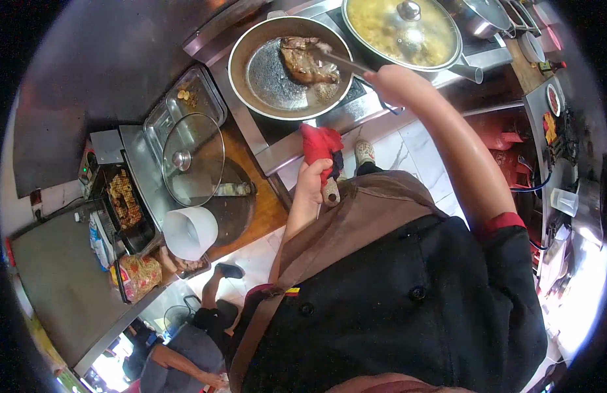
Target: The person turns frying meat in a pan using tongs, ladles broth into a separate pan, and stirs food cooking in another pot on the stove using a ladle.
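A wide, deep pan (254,39) stands on the stove with a browned piece of meat (301,64) lying in bubbling liquid. My left hand (311,178) is closed around the pan handle (330,194), which has a red cloth (318,145) wrapped over it. My right hand (396,84) grips a long-handled metal utensil (348,63). Its tip is at the upper right side of the meat, blurred, so its exact kind cannot be made out.
A lidded pan (453,47) of yellowish food stands to the right. Leftward are a glass lid (197,177), a metal tray (215,95), a white container (191,232) and a fryer basket of golden food (124,200). Another person (189,357) works at lower left.
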A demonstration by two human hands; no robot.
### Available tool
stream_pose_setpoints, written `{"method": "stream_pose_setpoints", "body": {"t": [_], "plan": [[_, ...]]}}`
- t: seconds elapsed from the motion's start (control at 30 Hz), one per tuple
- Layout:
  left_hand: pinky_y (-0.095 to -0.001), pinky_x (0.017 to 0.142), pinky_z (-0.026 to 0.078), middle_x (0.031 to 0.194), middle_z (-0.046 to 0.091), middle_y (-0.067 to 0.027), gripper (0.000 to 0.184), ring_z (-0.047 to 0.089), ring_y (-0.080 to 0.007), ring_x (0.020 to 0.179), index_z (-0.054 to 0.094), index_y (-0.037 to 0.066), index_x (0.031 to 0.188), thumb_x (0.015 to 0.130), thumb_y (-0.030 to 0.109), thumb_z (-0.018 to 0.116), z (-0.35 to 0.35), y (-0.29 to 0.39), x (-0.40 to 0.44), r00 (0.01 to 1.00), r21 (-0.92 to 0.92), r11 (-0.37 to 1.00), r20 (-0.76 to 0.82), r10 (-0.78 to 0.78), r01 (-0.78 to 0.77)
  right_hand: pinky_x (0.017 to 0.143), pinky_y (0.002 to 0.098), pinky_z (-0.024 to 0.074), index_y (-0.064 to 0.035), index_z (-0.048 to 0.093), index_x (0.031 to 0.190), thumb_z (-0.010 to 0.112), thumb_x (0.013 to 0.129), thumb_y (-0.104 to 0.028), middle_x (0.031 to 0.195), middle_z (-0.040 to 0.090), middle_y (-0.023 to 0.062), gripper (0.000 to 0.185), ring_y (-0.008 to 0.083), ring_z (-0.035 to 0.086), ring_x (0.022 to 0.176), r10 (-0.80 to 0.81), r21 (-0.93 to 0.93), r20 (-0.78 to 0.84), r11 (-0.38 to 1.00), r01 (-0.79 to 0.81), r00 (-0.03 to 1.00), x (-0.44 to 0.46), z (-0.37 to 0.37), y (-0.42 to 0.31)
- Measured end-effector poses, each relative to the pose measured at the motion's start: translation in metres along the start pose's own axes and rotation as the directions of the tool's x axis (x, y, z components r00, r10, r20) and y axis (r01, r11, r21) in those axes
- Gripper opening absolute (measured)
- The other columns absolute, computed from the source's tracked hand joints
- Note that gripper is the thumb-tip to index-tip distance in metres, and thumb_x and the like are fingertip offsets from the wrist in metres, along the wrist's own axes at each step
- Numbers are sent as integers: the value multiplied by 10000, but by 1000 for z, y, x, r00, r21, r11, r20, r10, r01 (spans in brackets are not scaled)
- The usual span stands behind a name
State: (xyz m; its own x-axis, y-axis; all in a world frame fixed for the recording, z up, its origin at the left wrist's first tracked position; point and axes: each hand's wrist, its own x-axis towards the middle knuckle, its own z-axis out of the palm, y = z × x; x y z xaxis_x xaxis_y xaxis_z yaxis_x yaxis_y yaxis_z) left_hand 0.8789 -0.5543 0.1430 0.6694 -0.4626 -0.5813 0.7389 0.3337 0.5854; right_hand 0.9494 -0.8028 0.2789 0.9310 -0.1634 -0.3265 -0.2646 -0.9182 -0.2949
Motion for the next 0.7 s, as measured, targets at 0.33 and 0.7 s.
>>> {"method": "stream_pose_setpoints", "body": {"t": [0.33, 0.7], "plan": [[-291, 603, 497, 835, 595, -70, 335, 587, -177, 675, 539, 13, 1033, 708, 77, 595, -3, 1, 0, 1000, -43, 999, 19, 5, -4, 688, 451, 494, 23, 633, 808, 528, 862, -307, 772, 631, 210, 350, 360, 628, 729, -158, -222, -114, 966, 129, 981, -42, -30, -11], [-301, 504, 487, 760, 594, -80, 299, 580, -180, 585, 541, 10, 984, 719, 138, 594, 0, -4, 2, 997, -19, 998, -45, 60, -61, 650, 411, 531, 15, 612, 836, 467, 798, -67, 826, 637, 179, 171, 329, 648, 765, -201, -342, -67, 925, 167, 977, -46, 4, -21]]}}
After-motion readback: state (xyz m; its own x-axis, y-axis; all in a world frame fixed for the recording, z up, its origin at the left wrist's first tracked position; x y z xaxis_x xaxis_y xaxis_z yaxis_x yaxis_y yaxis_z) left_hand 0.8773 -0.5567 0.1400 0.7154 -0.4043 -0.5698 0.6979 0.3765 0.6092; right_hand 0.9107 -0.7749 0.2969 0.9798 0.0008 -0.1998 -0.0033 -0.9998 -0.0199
